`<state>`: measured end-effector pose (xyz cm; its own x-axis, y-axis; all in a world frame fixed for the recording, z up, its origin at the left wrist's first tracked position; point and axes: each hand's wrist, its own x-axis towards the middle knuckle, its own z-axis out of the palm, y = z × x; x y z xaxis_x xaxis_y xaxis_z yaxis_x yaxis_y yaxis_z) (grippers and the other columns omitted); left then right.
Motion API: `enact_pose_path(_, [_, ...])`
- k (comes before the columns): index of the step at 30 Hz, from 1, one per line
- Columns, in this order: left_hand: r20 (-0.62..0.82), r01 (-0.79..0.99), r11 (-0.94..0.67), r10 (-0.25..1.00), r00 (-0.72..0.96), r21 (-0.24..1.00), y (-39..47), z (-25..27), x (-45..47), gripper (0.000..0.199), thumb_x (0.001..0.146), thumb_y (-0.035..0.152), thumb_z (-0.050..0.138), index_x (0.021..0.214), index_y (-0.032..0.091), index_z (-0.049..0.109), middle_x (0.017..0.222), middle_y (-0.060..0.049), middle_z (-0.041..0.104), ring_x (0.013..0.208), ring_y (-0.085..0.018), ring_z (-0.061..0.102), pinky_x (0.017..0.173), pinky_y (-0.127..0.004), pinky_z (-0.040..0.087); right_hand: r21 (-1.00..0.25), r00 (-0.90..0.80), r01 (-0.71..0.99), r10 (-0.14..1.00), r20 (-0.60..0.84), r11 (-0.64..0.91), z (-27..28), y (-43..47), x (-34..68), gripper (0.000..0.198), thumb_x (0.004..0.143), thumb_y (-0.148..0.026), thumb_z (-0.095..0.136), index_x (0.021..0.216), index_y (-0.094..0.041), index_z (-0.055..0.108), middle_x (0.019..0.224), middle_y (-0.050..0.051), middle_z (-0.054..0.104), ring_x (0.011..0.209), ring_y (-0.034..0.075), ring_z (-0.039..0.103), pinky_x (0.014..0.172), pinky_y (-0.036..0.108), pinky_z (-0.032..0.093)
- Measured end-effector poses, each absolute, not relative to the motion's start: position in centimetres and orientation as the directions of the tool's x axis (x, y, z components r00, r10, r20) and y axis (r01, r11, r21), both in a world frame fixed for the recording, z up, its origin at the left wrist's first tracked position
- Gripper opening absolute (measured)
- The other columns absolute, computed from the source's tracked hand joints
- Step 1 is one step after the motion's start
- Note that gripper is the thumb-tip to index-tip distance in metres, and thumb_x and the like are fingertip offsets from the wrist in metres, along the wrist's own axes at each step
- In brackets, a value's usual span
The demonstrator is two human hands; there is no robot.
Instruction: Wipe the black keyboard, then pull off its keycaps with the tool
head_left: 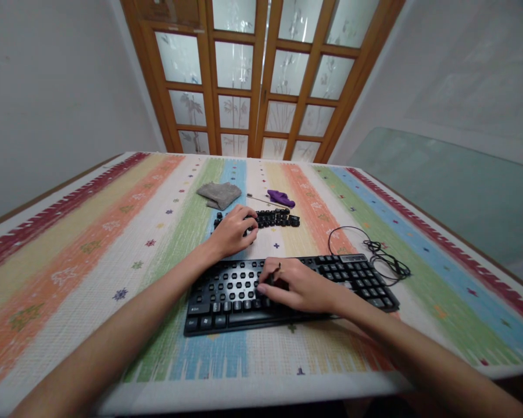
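A black keyboard (296, 310) lies slightly turned on the table. Many sockets on its left half and middle are bare of caps, while keycaps sit along its lower rows and on the number pad. Beyond it is a cluster of loose black keycaps (279, 218). Over the left part of that cluster my left hand (235, 231) bends its fingers down among the caps; what they grip is hidden. My right hand (300, 284) rests over the keyboard's middle, thumb and fingers closed round something dark. A small yellowish piece shows by its fingers; I cannot tell what it is.
Behind the keycaps lie a folded grey cloth (220, 194), a thin stick-like tool (268, 201) and a crumpled purple cloth (281, 198). The keyboard's cable (386, 261) is coiled at the right. A striped tablecloth (157, 244) covers the table; glazed wooden doors (259, 87) stand behind.
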<state>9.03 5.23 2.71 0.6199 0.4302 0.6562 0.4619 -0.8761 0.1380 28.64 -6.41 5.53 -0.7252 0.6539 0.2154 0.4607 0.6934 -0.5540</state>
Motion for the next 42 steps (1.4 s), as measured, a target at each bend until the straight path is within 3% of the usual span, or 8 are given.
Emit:
enact_pose_path(3, [0.656,0.457,-0.878,0.430,0.620,0.143,5.3,2.8,9.0,0.013,0.091,0.016,0.055,0.083,0.016,0.065,0.104,-0.010,0.063,0.102,-0.024,0.054,0.093,-0.044,0.050,-0.643,-0.665,0.514,0.738,0.119,0.567,6.1,-5.8,28.0,0.026,0.098,-0.032,0.053,0.091,-0.013,0.068,0.086,0.008,0.070,0.078,0.018,0.063,0.077,0.030,0.045])
enact_pose_path(6, [0.635,0.440,-0.886,0.424,0.645,0.145,5.3,3.0,8.8,0.010,0.088,0.016,0.057,0.085,0.016,0.066,0.106,-0.010,0.063,0.105,-0.025,0.054,0.094,-0.044,0.050,-0.650,-0.642,0.565,0.766,0.041,0.508,6.4,-5.1,27.3,0.030,0.098,-0.033,0.052,0.083,-0.012,0.067,0.078,0.007,0.068,0.071,0.017,0.060,0.071,0.029,0.043])
enact_pose_path(11, [0.504,0.424,-0.899,0.416,0.757,0.106,5.5,3.1,8.1,0.018,0.074,0.013,0.065,0.091,0.015,0.070,0.118,-0.012,0.062,0.111,-0.029,0.053,0.098,-0.047,0.048,-0.712,-0.596,0.591,0.800,-0.068,0.379,5.9,-3.9,27.3,0.034,0.098,-0.032,0.049,0.076,-0.012,0.063,0.067,0.003,0.062,0.063,0.014,0.054,0.063,0.027,0.039])
enact_pose_path(20, [0.371,0.462,-0.882,0.462,0.806,0.094,6.0,2.3,7.9,0.014,0.080,0.018,0.065,0.090,0.016,0.074,0.119,-0.012,0.063,0.113,-0.030,0.052,0.098,-0.049,0.048,-0.844,-0.580,0.457,0.814,-0.043,0.281,6.2,-4.1,28.6,0.044,0.095,-0.053,0.051,0.079,-0.013,0.063,0.069,0.002,0.062,0.061,0.013,0.053,0.062,0.026,0.041])
enact_pose_path(33, [0.372,0.402,-0.909,0.413,0.831,0.110,6.5,1.8,7.9,0.012,0.090,0.019,0.062,0.090,0.018,0.074,0.118,-0.010,0.061,0.113,-0.027,0.051,0.098,-0.045,0.047,-0.925,-0.393,0.339,0.919,0.027,0.172,6.7,-3.3,30.1,0.042,0.092,-0.052,0.054,0.084,-0.013,0.065,0.062,-0.001,0.054,0.055,0.012,0.049,0.057,0.027,0.039])
enact_pose_path(42, [0.446,0.417,-0.904,0.411,0.795,0.089,6.2,1.5,8.6,0.016,0.094,0.017,0.055,0.088,0.015,0.070,0.116,-0.012,0.061,0.110,-0.026,0.051,0.097,-0.045,0.048,-0.940,-0.382,0.307,0.924,0.021,0.149,6.8,-3.2,30.5,0.040,0.092,-0.051,0.055,0.086,-0.012,0.066,0.065,0.000,0.058,0.054,0.010,0.047,0.055,0.026,0.039])
